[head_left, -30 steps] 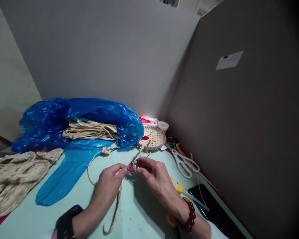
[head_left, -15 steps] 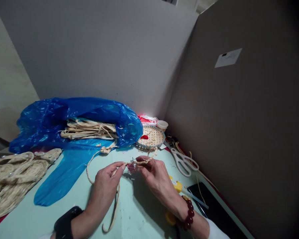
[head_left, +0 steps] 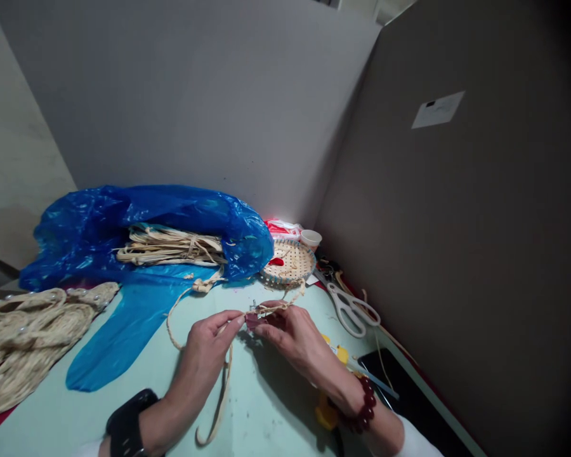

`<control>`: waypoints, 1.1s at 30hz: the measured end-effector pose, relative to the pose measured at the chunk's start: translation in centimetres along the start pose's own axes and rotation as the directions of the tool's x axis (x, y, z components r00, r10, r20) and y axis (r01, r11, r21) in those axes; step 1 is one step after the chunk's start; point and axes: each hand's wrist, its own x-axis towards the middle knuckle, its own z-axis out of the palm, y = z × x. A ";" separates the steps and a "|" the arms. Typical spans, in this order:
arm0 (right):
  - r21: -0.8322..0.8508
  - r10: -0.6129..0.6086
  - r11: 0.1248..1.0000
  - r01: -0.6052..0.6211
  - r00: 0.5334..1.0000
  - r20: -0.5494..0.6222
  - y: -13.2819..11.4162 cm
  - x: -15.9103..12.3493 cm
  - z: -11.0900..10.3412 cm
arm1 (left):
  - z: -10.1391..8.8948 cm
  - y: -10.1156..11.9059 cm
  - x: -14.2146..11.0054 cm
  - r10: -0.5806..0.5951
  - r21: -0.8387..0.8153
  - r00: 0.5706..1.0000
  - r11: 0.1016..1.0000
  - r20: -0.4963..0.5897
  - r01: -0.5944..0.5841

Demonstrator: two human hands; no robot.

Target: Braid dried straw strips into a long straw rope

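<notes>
left hand point(head_left: 200, 351) pinches the braided cord point(head_left: 280, 307), right hand point(head_left: 305, 343) grips the purple clip point(head_left: 252, 322), and next move needs steady fingers.

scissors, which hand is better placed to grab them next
Right, I'd say: the scissors lie close to the right hand, while the left hand would have to reach across. Both are busy at the braided strand, though.

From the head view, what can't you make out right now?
- Maroon clip, head view: small, partly behind the fingers; exact shape unclear.
- Yellow glue gun, head view: middle hidden by the right hand.
- Straw sandals, head view: cut off by the left edge.
- Wall label, head view: print too small.
</notes>
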 end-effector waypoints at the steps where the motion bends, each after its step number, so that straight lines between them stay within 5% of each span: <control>1: 0.015 0.015 1.000 -0.015 1.000 0.006 0.0 0.0 0.0 | 0.0 0.0 0.0 0.002 -0.001 1.000 1.000 0.002 -0.002; 11: 0.053 0.038 0.998 -0.040 0.999 0.036 0.2 0.3 0.0 | 0.0 -0.1 0.0 0.007 0.027 1.000 1.000 -0.008 -0.007; 20: 0.010 0.035 0.999 -0.034 0.995 -0.093 -0.1 -0.2 0.8 | 0.0 0.9 -0.4 0.001 0.166 1.000 0.986 -0.023 0.003; 33: -0.169 0.040 0.984 -0.050 0.997 -0.060 -0.7 -0.2 0.3 | 0.3 1.2 -1.1 -0.023 0.333 0.992 0.943 0.124 -0.020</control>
